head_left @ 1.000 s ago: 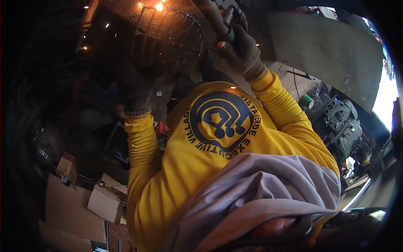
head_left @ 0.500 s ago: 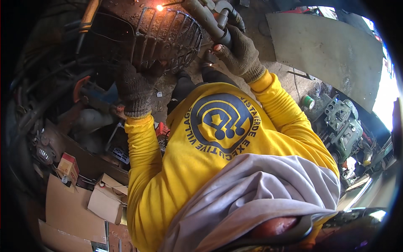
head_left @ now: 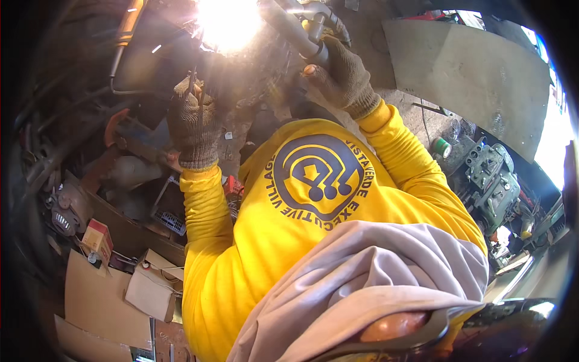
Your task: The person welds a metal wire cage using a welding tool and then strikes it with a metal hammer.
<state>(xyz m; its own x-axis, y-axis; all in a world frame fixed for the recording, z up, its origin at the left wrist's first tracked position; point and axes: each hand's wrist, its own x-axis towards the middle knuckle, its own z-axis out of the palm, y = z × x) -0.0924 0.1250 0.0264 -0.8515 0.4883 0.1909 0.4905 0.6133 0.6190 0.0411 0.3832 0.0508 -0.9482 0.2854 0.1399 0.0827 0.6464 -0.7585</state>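
One grey handle fills your right grip; I cannot tell what your left grip or the cardboard box holds.

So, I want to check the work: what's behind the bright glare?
Nothing directly behind the glare can be made out; it washes everything out. Just below it, dark bars show dimly by the left hand; what they join is hidden.

Blown-out white glare at top
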